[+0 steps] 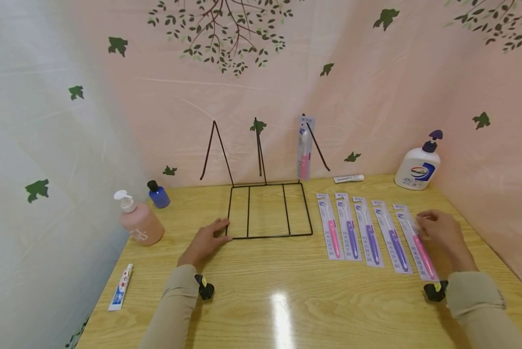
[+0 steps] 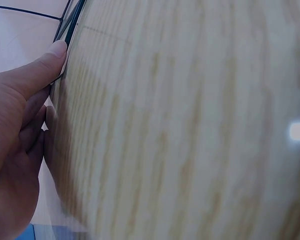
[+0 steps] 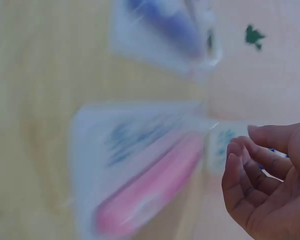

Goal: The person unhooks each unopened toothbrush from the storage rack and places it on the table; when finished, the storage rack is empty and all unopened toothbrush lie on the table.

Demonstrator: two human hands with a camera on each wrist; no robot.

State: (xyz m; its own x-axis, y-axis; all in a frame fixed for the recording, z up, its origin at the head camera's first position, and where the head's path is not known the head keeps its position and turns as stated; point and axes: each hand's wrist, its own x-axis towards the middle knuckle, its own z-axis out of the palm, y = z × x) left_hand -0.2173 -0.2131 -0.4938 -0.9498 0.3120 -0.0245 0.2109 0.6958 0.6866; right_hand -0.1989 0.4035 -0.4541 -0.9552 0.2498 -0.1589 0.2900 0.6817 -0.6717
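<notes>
A black wire display rack (image 1: 269,236) with three upright hooks stands near the back of the table. At its front left corner, my left hand (image 1: 206,240) touches the frame, thumb (image 2: 50,57) straight along the front wire. A packaged pink toothbrush (image 1: 304,150) hangs from the rack's right-hand hook. Several packaged toothbrushes, among them a purple one (image 1: 351,232), lie in a row right of the rack. By the rightmost packaged pink toothbrush (image 1: 421,249), my right hand (image 1: 442,232) has its fingertips loosely bent at the packet's edge, thumb slightly apart.
A pink pump bottle (image 1: 143,225) and a small blue bottle (image 1: 159,196) stand at left, with a toothpaste tube (image 1: 121,287) in front. A white pump bottle (image 1: 417,168) is at the back right. A small white tube (image 1: 348,179) lies behind the row.
</notes>
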